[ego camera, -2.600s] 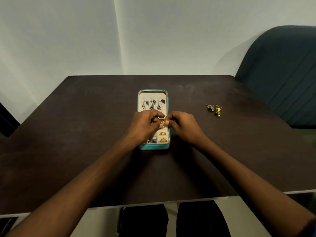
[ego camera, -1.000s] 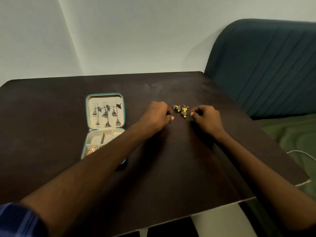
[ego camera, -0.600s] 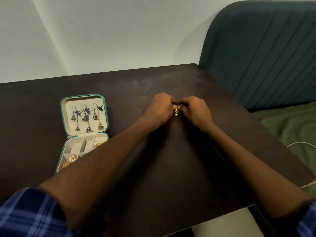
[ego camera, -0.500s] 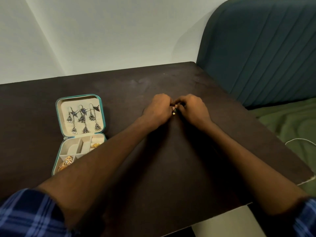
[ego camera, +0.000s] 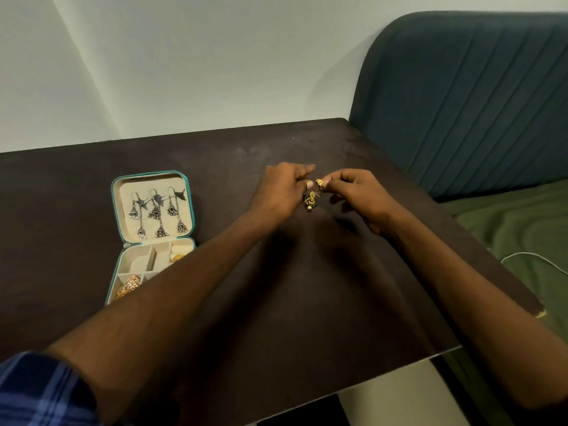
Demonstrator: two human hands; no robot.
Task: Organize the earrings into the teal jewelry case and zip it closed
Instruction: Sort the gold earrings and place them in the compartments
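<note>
Head view: both hands pinch the last loose earrings between fingertips, case part-filled, open, unzipped.

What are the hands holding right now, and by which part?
The gold-green earrings: the right hand pinches a gold top piece, the left hand pinches beside it; the drops hang below.
</note>
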